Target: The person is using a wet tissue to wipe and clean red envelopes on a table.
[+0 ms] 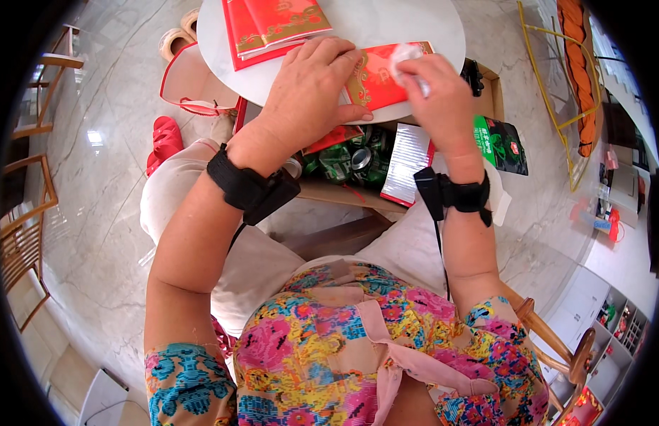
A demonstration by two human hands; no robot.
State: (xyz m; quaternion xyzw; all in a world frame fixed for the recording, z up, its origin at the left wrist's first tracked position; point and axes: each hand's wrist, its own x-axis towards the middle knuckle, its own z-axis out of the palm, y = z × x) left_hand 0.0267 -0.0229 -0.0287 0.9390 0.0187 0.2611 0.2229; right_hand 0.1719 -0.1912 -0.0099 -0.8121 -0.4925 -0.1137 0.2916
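Note:
On the round white table [443,21], a red card-like packet with gold trim [382,78] lies under my hands. My left hand [308,82] rests open and flat over its left edge, thumb stretched along the near side. Between the closed fingers of my right hand [441,96] is a crumpled white tissue [406,55], pressed to the right part of the packet. Several similar red and gold packets [276,28] lie stacked at the far left of the table, beyond my left hand.
Below the table's near edge stands a cardboard box [329,192] with crushed green cans [336,163] and a white, red-edged carton [407,163]. A black and green pouch [503,145] sits at its right. An open red-trimmed bag [194,82] stands left, near pink slippers [166,142].

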